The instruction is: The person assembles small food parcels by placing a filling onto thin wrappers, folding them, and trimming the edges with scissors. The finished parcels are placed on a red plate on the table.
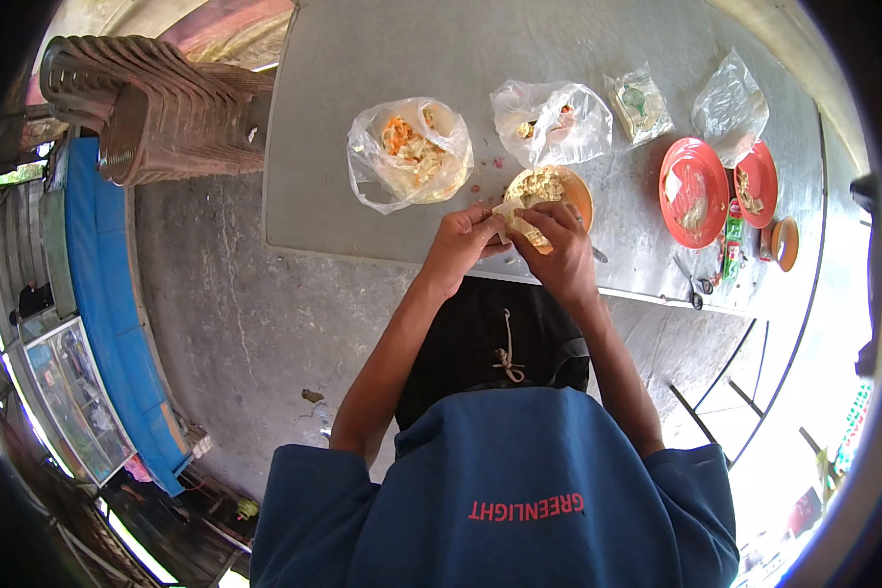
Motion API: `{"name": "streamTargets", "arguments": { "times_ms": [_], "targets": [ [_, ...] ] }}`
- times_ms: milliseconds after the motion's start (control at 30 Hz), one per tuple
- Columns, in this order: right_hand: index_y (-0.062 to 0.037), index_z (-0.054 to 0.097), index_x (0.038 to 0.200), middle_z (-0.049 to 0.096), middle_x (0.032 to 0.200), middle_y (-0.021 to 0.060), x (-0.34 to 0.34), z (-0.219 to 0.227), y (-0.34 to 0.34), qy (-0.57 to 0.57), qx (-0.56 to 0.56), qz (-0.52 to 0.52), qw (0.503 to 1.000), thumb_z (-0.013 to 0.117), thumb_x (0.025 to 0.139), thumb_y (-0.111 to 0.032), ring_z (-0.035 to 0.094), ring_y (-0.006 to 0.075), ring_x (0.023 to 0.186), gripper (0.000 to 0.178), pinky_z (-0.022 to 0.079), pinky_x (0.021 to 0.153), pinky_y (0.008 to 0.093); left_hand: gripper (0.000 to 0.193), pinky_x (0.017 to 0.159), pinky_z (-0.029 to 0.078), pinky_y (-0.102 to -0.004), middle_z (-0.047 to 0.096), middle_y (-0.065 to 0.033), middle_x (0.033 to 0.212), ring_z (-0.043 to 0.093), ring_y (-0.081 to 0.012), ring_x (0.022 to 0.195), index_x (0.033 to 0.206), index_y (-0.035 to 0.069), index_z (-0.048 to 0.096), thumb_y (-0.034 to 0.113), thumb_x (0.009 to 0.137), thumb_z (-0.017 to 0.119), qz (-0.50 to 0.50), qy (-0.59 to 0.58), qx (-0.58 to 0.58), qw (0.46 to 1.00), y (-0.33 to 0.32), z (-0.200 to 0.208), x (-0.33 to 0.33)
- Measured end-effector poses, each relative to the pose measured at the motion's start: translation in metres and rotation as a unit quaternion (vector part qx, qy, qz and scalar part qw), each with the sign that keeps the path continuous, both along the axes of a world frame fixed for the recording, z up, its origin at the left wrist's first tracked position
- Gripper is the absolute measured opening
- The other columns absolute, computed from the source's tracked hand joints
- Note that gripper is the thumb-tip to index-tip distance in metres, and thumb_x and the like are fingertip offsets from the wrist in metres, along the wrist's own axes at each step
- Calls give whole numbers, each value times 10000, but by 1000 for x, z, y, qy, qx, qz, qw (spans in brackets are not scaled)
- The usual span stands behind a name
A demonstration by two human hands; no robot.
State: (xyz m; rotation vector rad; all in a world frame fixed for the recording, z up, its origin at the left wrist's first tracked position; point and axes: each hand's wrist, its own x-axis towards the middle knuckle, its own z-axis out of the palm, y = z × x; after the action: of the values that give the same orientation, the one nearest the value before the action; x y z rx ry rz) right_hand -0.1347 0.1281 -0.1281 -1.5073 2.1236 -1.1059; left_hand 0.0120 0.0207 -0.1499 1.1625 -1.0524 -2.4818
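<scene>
Both of my hands are at the table's near edge, over an orange bowl (586, 201) of pale, crumbly filling (539, 183). Between my fingers is a thin, pale wrapper (509, 210), folded or pinched; some of it is hidden. My left hand (464, 241) grips its left side with thumb and fingers. From the other side, my right hand (559, 247) closes on it, fingers bent downward. A dark utensil tip (600, 255) shows beside my right wrist. Left of the bowl sits an open clear plastic bag (367, 162) with orange and whitish food.
Farther back are another clear bag (583, 142) with food and a flat packet (640, 104). To the right lie red plates (712, 171), an empty-looking plastic bag (732, 103), scissors (697, 286) and a small orange bowl (785, 243). Stacked brown chairs (157, 113) stand left of the table (363, 49).
</scene>
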Motion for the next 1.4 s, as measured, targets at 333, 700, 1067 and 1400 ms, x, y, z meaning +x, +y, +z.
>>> {"name": "streamTargets", "arguments": {
  "times_ms": [333, 700, 1067, 1400],
  "targets": [
    [-25, 656, 1030, 683, 899, 123, -6, -4, -3, -33, -3, 0, 999, 752, 835, -95, 662, 324, 880, 229, 534, 767, 428, 345, 875, 610, -332, 696, -103, 1130, 706, -184, 973, 1299, -25, 598, 170, 1015, 586, -30, -31, -11, 999, -3, -7, -6],
    [-69, 665, 1053, 631, 1075, 97, -33, -19, 34, 107, 133, -66, 983, 729, 815, -47, 581, 359, 1016, 248, 497, 861, 446, 325, 848, 606, -330, 694, -110, 1118, 703, -184, 969, 1245, -35, 623, 202, 1028, 574, 14, -55, 0, 998, -12, -19, 2],
    [-54, 701, 1006, 631, 949, 118, -32, -27, 44, -39, 167, -97, 980, 681, 880, -92, 634, 344, 873, 133, 531, 761, 453, 368, 907, 595, -377, 668, -145, 1183, 684, -230, 1030, 1305, -75, 583, 161, 1023, 590, 108, -71, -97, 987, -10, -22, -2],
    [-9, 737, 967, 679, 915, 125, -41, -8, 33, -138, 152, -91, 975, 704, 861, -62, 674, 322, 835, 123, 539, 755, 399, 357, 861, 588, -298, 666, -87, 1200, 637, -121, 1026, 1336, -18, 601, 164, 1029, 590, 19, -103, -252, 962, 1, -22, -15]
  ]
}}
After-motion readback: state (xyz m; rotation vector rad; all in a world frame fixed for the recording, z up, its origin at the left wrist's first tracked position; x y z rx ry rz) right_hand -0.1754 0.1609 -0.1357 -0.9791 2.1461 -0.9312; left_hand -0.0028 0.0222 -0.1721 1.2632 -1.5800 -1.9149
